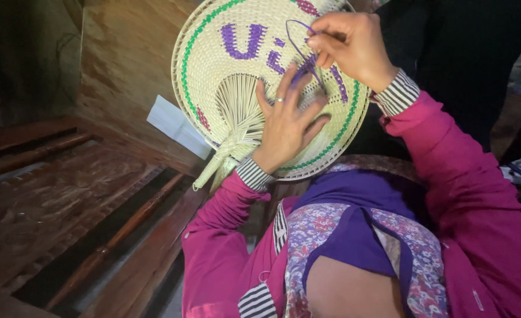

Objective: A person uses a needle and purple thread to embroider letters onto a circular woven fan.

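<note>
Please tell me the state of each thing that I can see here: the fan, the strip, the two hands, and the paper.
Woven fan: round, held tilted, purple pattern only partly woven.
Purple strip: looped, one end pinched, the other end in the weave.
Left hand: flat on the fan, fingers spread, ring on one finger.
Right hand: closed, pinching the strip.
White paper: lying against the wooden board, partly behind the fan.
</note>
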